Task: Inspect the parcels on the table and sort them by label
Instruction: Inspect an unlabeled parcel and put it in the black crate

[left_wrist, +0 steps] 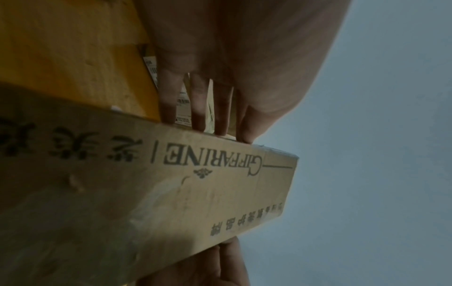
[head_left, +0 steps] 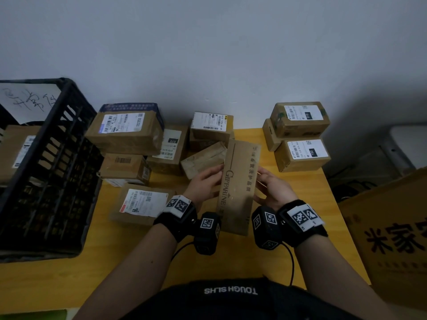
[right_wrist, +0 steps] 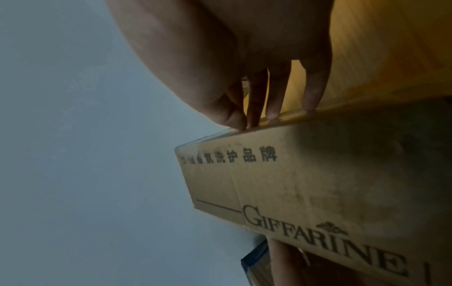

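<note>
I hold a long brown carton printed GIFFARINE (head_left: 238, 188) up over the yellow table (head_left: 115, 273), clamped between both hands. My left hand (head_left: 205, 181) presses its left side, and my right hand (head_left: 275, 190) presses its right side. The left wrist view shows straight fingers (left_wrist: 198, 108) ending on the carton's (left_wrist: 171, 183) edge. In the right wrist view the fingertips (right_wrist: 276, 92) and thumb meet the carton's (right_wrist: 318, 183) edge the same way. The printed face carries no shipping label. Several labelled parcels (head_left: 124, 130) lie behind it.
A black plastic crate (head_left: 46, 169) stands at the left, holding a labelled parcel. Two stacked parcels (head_left: 300, 118) sit at the back right beside a third (head_left: 302, 154). One labelled parcel (head_left: 141, 204) lies under my left wrist. A big printed carton (head_left: 392, 239) stands off the table's right edge.
</note>
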